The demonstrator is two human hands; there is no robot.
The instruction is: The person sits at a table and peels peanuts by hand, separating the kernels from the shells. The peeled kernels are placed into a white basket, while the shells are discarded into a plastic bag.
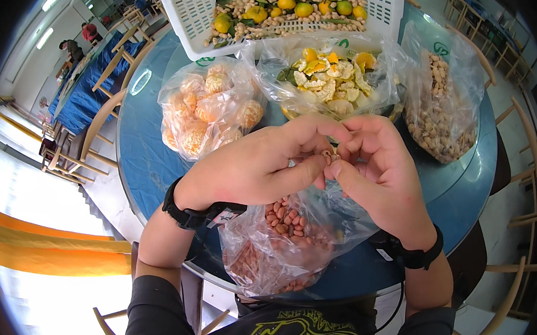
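Between the thumbs and fingertips of my left hand [269, 160] and my right hand [374, 163] is a small peanut in its shell [330, 156], partly covered by the fingers. Both hands grip it, held above the table. Below them, close to my body, lies a clear plastic bag [271, 256] with shelled red-skinned peanuts [288, 219] showing at its mouth. Beyond my fingers stands an opened clear bag of citrus peels [335, 81]. A bag of peeled mandarins [202, 111] is just past my left wrist. On the right is a bag of peanut shells [440, 119].
A white perforated plastic basket [189, 26] at the table's far side holds unshelled peanuts [283, 21] and yellow-green mandarins [303, 10]. The round table [142, 168] has a blue covering under glass. Wooden chairs [99, 123] surround it. Other people [73, 51] are far off at left.
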